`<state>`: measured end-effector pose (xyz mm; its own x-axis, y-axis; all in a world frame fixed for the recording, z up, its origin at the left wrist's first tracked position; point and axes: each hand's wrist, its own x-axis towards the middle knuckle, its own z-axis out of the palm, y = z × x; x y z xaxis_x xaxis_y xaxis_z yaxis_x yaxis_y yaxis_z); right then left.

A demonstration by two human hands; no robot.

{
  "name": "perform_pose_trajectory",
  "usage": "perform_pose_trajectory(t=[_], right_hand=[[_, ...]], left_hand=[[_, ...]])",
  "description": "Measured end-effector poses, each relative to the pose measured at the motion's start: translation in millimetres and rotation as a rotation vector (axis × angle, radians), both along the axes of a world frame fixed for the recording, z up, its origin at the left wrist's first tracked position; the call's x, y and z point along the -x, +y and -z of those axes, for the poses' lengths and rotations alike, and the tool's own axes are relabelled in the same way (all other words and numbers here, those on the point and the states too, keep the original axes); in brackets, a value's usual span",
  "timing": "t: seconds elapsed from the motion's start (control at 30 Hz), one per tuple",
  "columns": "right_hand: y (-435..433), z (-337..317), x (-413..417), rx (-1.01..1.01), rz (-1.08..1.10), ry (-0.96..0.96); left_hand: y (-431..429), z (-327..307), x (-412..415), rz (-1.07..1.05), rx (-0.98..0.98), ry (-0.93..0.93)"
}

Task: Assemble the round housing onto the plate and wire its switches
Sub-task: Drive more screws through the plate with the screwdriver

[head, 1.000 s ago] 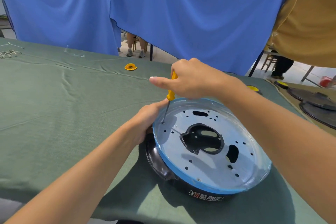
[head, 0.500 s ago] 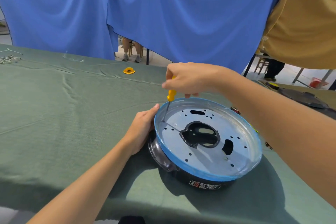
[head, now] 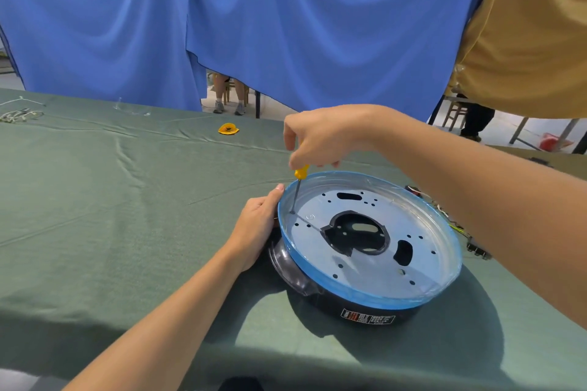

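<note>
**Assembly position.** The silver round metal plate (head: 365, 274), edged with blue film, lies on top of the black round housing (head: 313, 290). Both stand on the green cloth-covered table (head: 111, 216), near its front edge and right of centre. A printed label (head: 368, 317) faces forward on the housing wall.

**Right hand.** The right hand (head: 324, 136) grips the yellow-handled screwdriver (head: 300, 173) from above, with the fingers curled closed round the handle. The shaft stands almost upright. Its tip sits on the plate close to the left rim.

**Left hand.** The left hand (head: 257, 225) holds the left side of the housing. The fingers curve against the wall, and the thumb tip touches the blue-filmed rim just beside the screwdriver shaft.

**Surroundings.** Thin coloured wires (head: 454, 227) lie on the cloth just right of the housing, partly hidden by the right forearm. A small yellow part (head: 228, 129) lies well apart, toward the far table edge. A white cord (head: 19, 113) lies at the far left corner. A blue fabric curtain (head: 286, 25) hangs behind the table.
</note>
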<state>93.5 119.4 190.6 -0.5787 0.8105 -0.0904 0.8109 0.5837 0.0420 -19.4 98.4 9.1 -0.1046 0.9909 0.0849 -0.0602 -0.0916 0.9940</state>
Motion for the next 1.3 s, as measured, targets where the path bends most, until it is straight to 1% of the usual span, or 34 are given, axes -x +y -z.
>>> perform_pose_trajectory(t=[0.13, 0.23, 0.3, 0.37, 0.47, 0.5, 0.53, 0.63, 0.77, 0.83, 0.9, 0.97, 1.0, 1.07, 1.13, 1.23, 1.3], right_hand=[[5.3, 6.7, -4.0, -0.175, -0.077, 0.086], [10.6, 20.2, -4.0, -0.269, -0.025, 0.144], [10.5, 28.2, -1.7, -0.312, 0.035, 0.128], [9.2, 26.7, 0.0, -0.257, 0.089, 0.097], [1.5, 7.8, -1.7, 0.017, 0.063, 0.088], [-0.5, 3.4, -3.4, 0.062, 0.026, 0.095], [-2.2, 1.3, -4.9, 0.067, -0.013, 0.103], [-1.1, 5.9, -6.7, -0.072, -0.083, 0.107], [6.2, 16.2, -7.3, -0.169, -0.054, 0.108], [6.9, 18.3, -6.5, -0.188, -0.047, 0.041], [4.3, 13.9, -8.8, -0.096, -0.038, -0.013], [0.2, 4.6, -12.8, 0.016, -0.037, 0.003], [-1.3, 2.0, -14.6, 0.027, -0.06, 0.024], [-0.9, 3.4, -15.2, -0.055, -0.139, 0.067], [0.8, 9.2, -12.8, -0.162, -0.169, 0.104], [6.6, 19.9, -8.3, -0.277, -0.14, 0.167], [8.4, 25.6, -6.2, -0.326, -0.075, 0.153]], left_hand=[[2.8, 2.7, 1.1, -0.001, 0.001, 0.007], [4.5, 3.7, 1.1, -0.005, 0.003, 0.004], [5.0, 4.3, 1.2, -0.005, -0.002, 0.006], [5.7, 5.5, 1.6, -0.006, -0.007, 0.009], [7.3, 7.4, 1.6, -0.012, -0.007, 0.018], [8.1, 8.2, 1.9, -0.017, -0.007, 0.023], [8.6, 9.0, 2.3, -0.019, -0.008, 0.027], [10.4, 10.4, 3.2, -0.024, -0.014, 0.045], [10.2, 10.9, 3.0, -0.013, -0.011, 0.055], [10.0, 10.7, 3.1, -0.007, -0.009, 0.053], [9.6, 10.3, 3.1, -0.004, -0.012, 0.054], [9.5, 10.4, 2.8, -0.018, -0.015, 0.058], [9.7, 10.4, 2.9, -0.026, -0.012, 0.062], [9.6, 10.4, 3.1, -0.024, -0.013, 0.064], [9.0, 10.3, 3.0, -0.015, -0.012, 0.067], [9.0, 10.5, 3.3, -0.02, -0.011, 0.078], [8.5, 9.6, 2.7, -0.017, -0.006, 0.077]])
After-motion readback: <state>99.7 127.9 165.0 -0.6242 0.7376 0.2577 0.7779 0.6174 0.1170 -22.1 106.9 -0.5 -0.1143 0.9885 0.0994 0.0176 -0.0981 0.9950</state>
